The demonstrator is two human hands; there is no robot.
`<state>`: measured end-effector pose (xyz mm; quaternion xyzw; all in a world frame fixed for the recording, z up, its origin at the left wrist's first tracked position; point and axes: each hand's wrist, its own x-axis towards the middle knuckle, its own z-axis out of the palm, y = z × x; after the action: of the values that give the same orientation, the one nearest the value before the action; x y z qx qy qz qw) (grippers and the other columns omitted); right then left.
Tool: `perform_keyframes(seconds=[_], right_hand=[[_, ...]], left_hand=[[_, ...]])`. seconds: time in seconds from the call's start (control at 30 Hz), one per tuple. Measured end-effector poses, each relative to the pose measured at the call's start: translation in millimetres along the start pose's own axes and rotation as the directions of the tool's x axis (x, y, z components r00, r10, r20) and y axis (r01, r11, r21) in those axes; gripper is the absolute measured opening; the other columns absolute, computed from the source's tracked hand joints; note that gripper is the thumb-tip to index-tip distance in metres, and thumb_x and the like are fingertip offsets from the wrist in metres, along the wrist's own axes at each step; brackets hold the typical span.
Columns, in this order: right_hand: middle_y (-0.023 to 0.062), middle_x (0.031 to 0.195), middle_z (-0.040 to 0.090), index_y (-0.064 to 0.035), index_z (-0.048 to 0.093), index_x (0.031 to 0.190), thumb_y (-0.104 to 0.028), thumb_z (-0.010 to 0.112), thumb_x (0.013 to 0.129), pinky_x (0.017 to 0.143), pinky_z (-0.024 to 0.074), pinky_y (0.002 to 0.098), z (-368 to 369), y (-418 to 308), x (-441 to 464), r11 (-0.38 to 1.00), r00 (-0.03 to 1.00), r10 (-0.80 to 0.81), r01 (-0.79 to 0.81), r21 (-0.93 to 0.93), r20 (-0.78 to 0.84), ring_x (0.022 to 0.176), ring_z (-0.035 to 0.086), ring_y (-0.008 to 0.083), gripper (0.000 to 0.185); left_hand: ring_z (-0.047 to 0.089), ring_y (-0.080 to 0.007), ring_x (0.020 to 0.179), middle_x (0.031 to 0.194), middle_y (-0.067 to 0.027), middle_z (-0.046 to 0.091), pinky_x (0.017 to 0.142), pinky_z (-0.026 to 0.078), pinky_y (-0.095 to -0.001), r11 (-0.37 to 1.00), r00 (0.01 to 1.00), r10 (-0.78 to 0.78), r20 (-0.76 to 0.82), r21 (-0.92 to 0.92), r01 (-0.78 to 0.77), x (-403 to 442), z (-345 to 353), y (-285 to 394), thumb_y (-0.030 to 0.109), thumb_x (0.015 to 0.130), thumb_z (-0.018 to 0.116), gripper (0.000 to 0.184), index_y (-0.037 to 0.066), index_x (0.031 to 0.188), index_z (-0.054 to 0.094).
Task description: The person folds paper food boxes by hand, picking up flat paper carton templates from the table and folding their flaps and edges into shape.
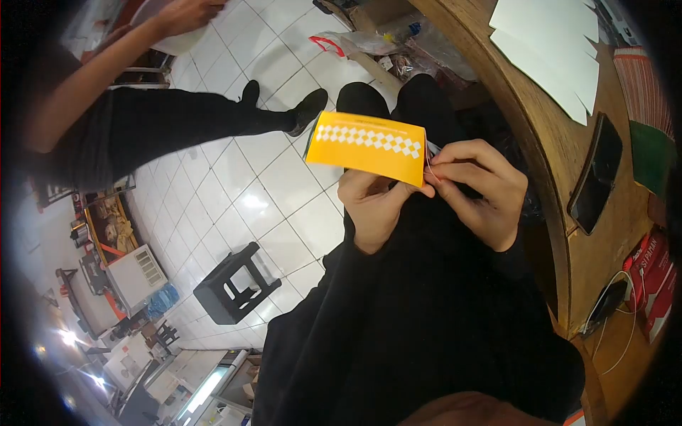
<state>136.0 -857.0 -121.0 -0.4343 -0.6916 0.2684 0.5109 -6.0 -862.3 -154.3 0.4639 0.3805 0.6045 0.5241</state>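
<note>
A yellow box (366, 147) with a band of white diamonds is held up above the lap. My left hand (375, 206) grips it from below, the thumb at its lower right corner. At the box's right end, my right hand (479, 188) has its fingertips pinched together beside a thin pale strand or edge. What exactly lies between those fingertips is too small to make out.
A wooden desk (526, 92) curves along the right, bearing white paper sheets (550, 50), a dark phone (597, 174) and a white cable (625, 326). A black stool (238, 284) lies on the tiled floor. Another person's leg (192, 117) and arm (106, 85) are at upper left.
</note>
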Motion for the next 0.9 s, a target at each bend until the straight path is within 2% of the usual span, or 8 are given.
perform_keyframes(seconds=[0.17, 0.27, 0.33, 0.57, 0.67, 0.73, 0.83, 0.9], right_hand=[[0.0085, 0.084, 0.060, -0.0001, 0.066, 0.076, 0.003, 0.072, 0.061, 0.060, 0.0475, 0.0210, -3, 7, -1, 0.987, 0.993, 0.117, -0.115, 0.116, -0.011, 0.072, 0.061, 0.0157, 0.017], [0.0110, 0.088, 0.058, -0.0015, 0.066, 0.078, 0.004, 0.072, 0.060, 0.059, 0.0470, 0.0207, 24, 9, -5, 0.992, 0.963, 0.069, -0.038, 0.121, -0.260, 0.070, 0.060, 0.0156, 0.019], [0.0139, 0.106, 0.053, -0.0112, 0.069, 0.084, -0.006, 0.071, 0.062, 0.078, 0.0444, 0.0332, 30, 6, -8, 0.966, 0.969, -0.080, 0.019, -0.257, -0.232, 0.095, 0.054, 0.0269, 0.022], [0.0273, 0.124, 0.042, -0.0059, 0.059, 0.109, 0.009, 0.054, 0.071, 0.085, 0.0444, 0.0327, 41, 20, -14, 0.995, 0.988, -0.073, 0.081, 0.052, -0.136, 0.107, 0.052, 0.0352, 0.041], [0.0270, 0.115, 0.051, 0.0018, 0.053, 0.113, 0.009, 0.047, 0.076, 0.082, 0.0452, 0.0305, 27, 14, -10, 0.950, 0.946, 0.260, -0.215, 0.224, -0.194, 0.102, 0.055, 0.0267, 0.038], [0.0231, 0.108, 0.056, 0.0067, 0.049, 0.116, 0.004, 0.045, 0.083, 0.077, 0.0465, 0.0271, 19, 17, -4, 0.958, 0.949, 0.251, -0.216, 0.186, -0.191, 0.096, 0.056, 0.0195, 0.033], [0.0072, 0.097, 0.058, 0.0068, 0.046, 0.116, -0.004, 0.049, 0.087, 0.069, 0.0491, 0.0236, 20, 27, -7, 0.589, 0.811, 0.583, -0.385, 0.710, -0.044, 0.081, 0.057, 0.0099, 0.032], [0.0071, 0.095, 0.059, 0.0069, 0.048, 0.115, -0.004, 0.049, 0.087, 0.069, 0.0482, 0.0227, 21, 30, -7, 0.595, 0.801, 0.596, -0.386, 0.705, -0.065, 0.081, 0.057, 0.0096, 0.030]], left_hand=[[0.060, -0.0208, 0.083, 0.109, -0.0144, 0.051, 0.072, 0.049, -0.0265, 0.973, 0.973, 0.228, -0.034, 0.032, -0.227, 2, 7, -8, 0.000, 0.070, 0.069, 0.023, -0.007, 0.090, 0.060], [0.058, -0.0204, 0.088, 0.113, -0.0156, 0.047, 0.073, 0.048, -0.0268, 0.981, 0.992, 0.045, -0.115, -0.185, -0.066, -8, 17, -5, 0.005, 0.071, 0.069, 0.026, -0.007, 0.092, 0.060], [0.057, -0.0199, 0.092, 0.108, -0.0164, 0.051, 0.077, 0.047, -0.0269, 0.957, 0.992, 0.007, -0.123, -0.287, -0.043, -7, 21, 3, 0.005, 0.075, 0.066, 0.024, -0.006, 0.095, 0.057], [0.049, -0.0261, 0.103, 0.103, -0.0125, 0.056, 0.091, 0.034, -0.0374, 0.974, 0.987, 0.162, -0.015, 0.162, -0.158, 6, 8, 12, 0.015, 0.077, 0.065, 0.023, 0.004, 0.095, 0.057], [0.021, -0.0371, 0.127, 0.126, -0.0084, 0.045, 0.101, -0.009, -0.0544, 0.610, 0.904, 0.237, 0.357, 0.670, -0.424, 21, 5, 5, 0.029, 0.061, 0.072, 0.053, 0.023, 0.113, 0.058], [0.014, -0.0353, 0.130, 0.131, -0.0089, 0.039, 0.100, -0.011, -0.0548, 0.455, 0.919, 0.168, 0.358, 0.798, -0.394, 24, 3, -1, 0.026, 0.060, 0.072, 0.059, 0.026, 0.116, 0.055], [0.020, -0.0348, 0.130, 0.132, -0.0122, 0.038, 0.103, -0.001, -0.0537, 0.197, 0.848, 0.283, 0.447, 0.839, -0.508, 29, -10, -24, 0.023, 0.056, 0.076, 0.065, 0.017, 0.117, 0.054], [0.027, -0.0342, 0.126, 0.126, -0.0109, 0.045, 0.103, 0.004, -0.0528, 0.258, 0.845, 0.288, 0.451, 0.813, -0.522, 30, -15, -29, 0.018, 0.056, 0.076, 0.061, 0.015, 0.113, 0.056]])
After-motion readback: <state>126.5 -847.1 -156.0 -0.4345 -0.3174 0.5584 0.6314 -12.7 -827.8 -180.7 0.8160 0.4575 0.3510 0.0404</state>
